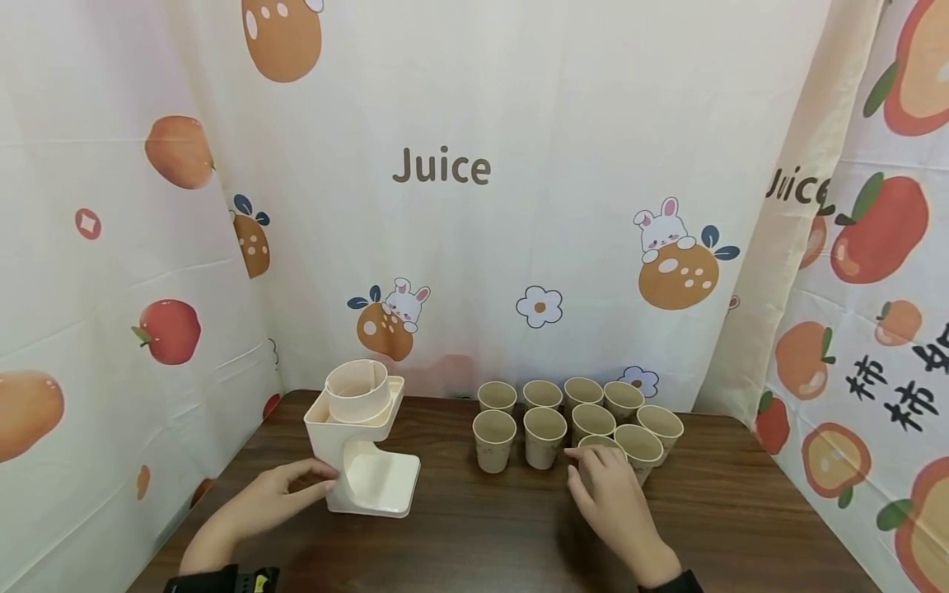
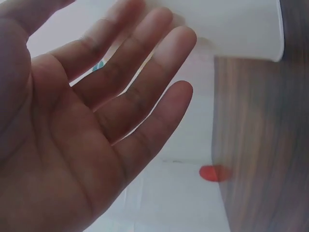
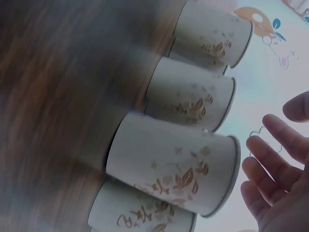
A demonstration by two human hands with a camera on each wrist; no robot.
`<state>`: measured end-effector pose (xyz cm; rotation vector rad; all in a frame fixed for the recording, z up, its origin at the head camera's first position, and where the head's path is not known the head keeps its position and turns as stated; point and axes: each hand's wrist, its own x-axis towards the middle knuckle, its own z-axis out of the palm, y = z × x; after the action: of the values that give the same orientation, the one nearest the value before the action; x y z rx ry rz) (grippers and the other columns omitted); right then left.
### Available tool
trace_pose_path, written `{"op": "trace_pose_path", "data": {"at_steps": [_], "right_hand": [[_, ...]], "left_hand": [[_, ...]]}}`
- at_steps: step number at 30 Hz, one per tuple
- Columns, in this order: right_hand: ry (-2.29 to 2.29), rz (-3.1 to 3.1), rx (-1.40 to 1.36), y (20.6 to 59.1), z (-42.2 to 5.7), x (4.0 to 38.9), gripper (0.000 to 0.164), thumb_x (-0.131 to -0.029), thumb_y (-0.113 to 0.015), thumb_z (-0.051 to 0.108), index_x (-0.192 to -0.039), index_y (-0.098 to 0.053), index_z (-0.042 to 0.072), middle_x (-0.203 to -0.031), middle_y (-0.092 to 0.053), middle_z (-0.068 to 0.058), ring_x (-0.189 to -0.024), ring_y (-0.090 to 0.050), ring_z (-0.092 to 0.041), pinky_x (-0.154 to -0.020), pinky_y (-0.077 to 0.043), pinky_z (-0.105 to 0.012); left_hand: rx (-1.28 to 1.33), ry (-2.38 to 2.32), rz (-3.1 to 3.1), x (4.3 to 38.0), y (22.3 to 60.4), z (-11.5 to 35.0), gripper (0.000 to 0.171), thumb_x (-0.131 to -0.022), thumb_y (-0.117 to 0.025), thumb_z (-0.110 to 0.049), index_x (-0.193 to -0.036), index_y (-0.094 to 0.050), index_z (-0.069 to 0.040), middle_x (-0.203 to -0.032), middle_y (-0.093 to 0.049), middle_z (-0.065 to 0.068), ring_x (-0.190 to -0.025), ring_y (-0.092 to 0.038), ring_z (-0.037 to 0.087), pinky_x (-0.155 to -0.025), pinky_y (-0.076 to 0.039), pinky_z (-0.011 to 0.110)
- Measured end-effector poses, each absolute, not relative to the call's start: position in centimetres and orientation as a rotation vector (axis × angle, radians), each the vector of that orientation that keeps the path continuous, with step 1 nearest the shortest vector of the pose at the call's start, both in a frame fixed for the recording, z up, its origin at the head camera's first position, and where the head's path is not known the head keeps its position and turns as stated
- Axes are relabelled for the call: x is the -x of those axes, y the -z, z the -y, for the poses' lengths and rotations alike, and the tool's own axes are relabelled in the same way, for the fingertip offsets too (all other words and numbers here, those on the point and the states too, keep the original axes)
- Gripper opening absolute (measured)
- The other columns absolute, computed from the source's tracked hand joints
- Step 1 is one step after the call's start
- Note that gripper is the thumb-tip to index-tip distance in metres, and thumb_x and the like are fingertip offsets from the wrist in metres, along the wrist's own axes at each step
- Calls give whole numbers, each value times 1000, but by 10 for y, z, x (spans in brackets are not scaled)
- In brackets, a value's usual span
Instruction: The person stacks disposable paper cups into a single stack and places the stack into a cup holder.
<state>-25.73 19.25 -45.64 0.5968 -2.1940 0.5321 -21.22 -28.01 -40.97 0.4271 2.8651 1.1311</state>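
Observation:
A white plastic machine (image 1: 322, 424) with a round open cylinder (image 1: 357, 391) on top and a flat base plate (image 1: 385, 486) stands on the left of the table. My left hand (image 1: 274, 498) is at its column, fingertips right at the white surface, thumb apart from the fingers. In the left wrist view the palm faces the camera and the fingers are loosely extended. Several beige paper cups (image 1: 544, 441) stand upright in rows on the right. My right hand (image 1: 615, 502) hovers by the nearest of them, partly covering one cup (image 1: 602, 443); in the right wrist view its fingers are spread, holding nothing.
The dark wooden table (image 1: 474, 543) ends at the back against a white curtain (image 1: 474, 247) printed with fruit, rabbits and "Juice". Similar curtains close off the left and right sides. The cups stand close together near the back edge.

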Motion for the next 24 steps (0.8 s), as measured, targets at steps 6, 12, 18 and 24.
{"op": "trace_pose_path", "data": {"at_steps": [6,12,18,24], "right_hand": [[-507,2191,-560,457,-203,261,20,-79,-65,13,-98,-67,9,-96,-63,-5,-90,-52,-25,-73,-46,-47],[-504,2225,-511,460,-210,265,22,-80,-64,16,-101,-66,8,-100,-62,-8,-95,-51,-28,-76,-45,-49],[-499,2257,-486,462,-212,270,23,-80,-66,17,-102,-66,9,-104,-61,-14,-98,-50,-34,-79,-44,-53],[-474,2324,-462,463,-213,273,28,-83,-64,21,-108,-65,9,-112,-60,-20,-104,-49,-37,-83,-44,-56]], "left_hand": [[-482,-1144,-2839,213,409,271,26,-92,-57,-37,-111,-62,-21,-112,-62,4,-102,-52,22,-75,-49,40],[-604,-1128,-2809,214,411,260,26,-93,-56,-38,-112,-60,-21,-106,-62,0,-94,-56,10,-73,-51,31],[-680,-1187,-2735,216,412,249,28,-93,-56,-34,-116,-58,-18,-104,-63,1,-93,-57,11,-72,-51,31],[-712,-1211,-2687,219,414,239,27,-94,-56,-31,-117,-57,-18,-100,-62,2,-88,-57,12,-68,-50,30]]}}
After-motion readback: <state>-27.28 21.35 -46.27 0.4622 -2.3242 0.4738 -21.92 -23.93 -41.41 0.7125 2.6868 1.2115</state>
